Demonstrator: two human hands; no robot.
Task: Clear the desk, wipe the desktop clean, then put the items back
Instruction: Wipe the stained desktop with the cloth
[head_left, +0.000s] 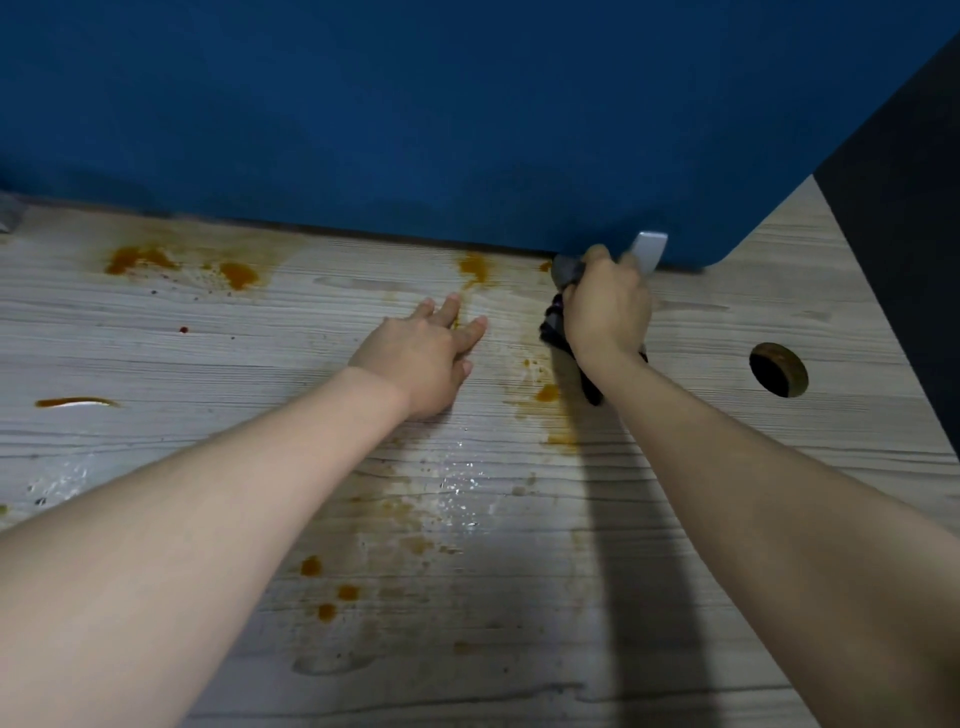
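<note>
The desktop (208, 353) is pale wood-grain, smeared with orange-brown stains (236, 273) and wet patches (457, 483). My right hand (608, 306) is closed around a dark grey cloth (558, 325) and presses it onto the desk at the far edge, just under the blue partition. Part of the cloth hangs out below my wrist. My left hand (421, 358) lies flat on the desk to the left of the cloth, fingers spread, holding nothing. More stains sit near the front (311, 566) and beside the cloth (545, 392).
A blue partition (467, 130) stands along the desk's back edge, with a grey bracket (649, 249) at its foot behind my right hand. A round cable hole (778, 370) opens in the desk at the right. A dark panel (904, 234) bounds the right side.
</note>
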